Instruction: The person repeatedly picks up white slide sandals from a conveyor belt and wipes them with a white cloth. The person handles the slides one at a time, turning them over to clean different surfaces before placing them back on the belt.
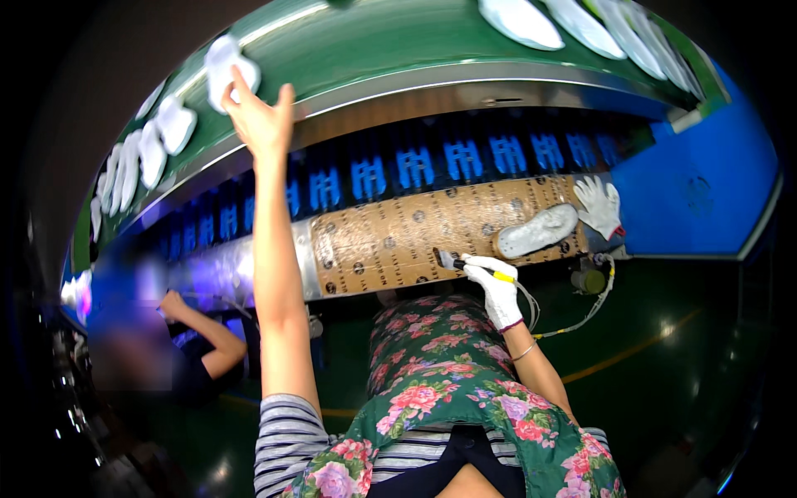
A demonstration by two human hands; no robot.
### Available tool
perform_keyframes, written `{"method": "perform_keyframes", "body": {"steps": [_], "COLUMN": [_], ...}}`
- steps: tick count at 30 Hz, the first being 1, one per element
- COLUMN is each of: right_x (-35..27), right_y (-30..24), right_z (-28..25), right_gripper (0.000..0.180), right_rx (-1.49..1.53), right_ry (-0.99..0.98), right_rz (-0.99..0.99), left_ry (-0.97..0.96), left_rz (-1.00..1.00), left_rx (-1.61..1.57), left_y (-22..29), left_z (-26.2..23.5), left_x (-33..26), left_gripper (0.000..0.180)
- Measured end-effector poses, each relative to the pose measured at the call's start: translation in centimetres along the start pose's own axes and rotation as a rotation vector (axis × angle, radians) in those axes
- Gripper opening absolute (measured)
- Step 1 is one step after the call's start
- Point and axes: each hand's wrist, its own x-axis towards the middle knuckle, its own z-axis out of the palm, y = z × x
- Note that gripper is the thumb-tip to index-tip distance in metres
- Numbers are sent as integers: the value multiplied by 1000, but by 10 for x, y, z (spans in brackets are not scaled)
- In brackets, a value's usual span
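Note:
My bare left hand (261, 120) is stretched far out over a green conveyor belt, its thumb and fingers spread. The fingertips reach over the near edge of a white shoe sole (222, 60); whether they touch it I cannot tell. In a white glove, my right hand (496, 286) is closed round a brush (448, 260) with dark bristles, a yellow band and a thin hose behind it. The brush tip is over the brown patterned covering of the bench (374, 241). Another white sole (538, 231) lies on that covering, beyond my right hand.
White soles (153, 153) line the belt (374, 46) at left, with more soles (521, 23) at far right. An empty white glove (598, 206) lies at the bench's right end. Below hangs a small container (588, 280) by the hose. Another person's arm (216, 336) shows at left.

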Motion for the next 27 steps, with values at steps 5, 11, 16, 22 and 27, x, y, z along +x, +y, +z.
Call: {"method": "perform_keyframes", "body": {"steps": [5,11,16,22,27], "right_x": [7,12,31,7,-9], "right_y": [10,0,-35,-99,-109], "right_z": [15,25,18,73,117], "right_gripper": [17,18,22,18,16], "right_rx": [34,69,149,184,-115], "right_ry": [-128,-144,-157,-374,-565], "right_rz": [59,38,-46,-203,-362], "left_ry": [-281,164,399,-244,-519], "left_rz": [-124,-56,-314,-1007,-1224], "left_rx": [-213,-1121,-1010,-1353,-1598], "left_y": [-78,-82,-83,-42,-8], "left_z": [-45,-163,-240,-187,-146], "left_x": [21,-65,-122,-214,-304], "left_gripper": [30,35,38,52,64]}}
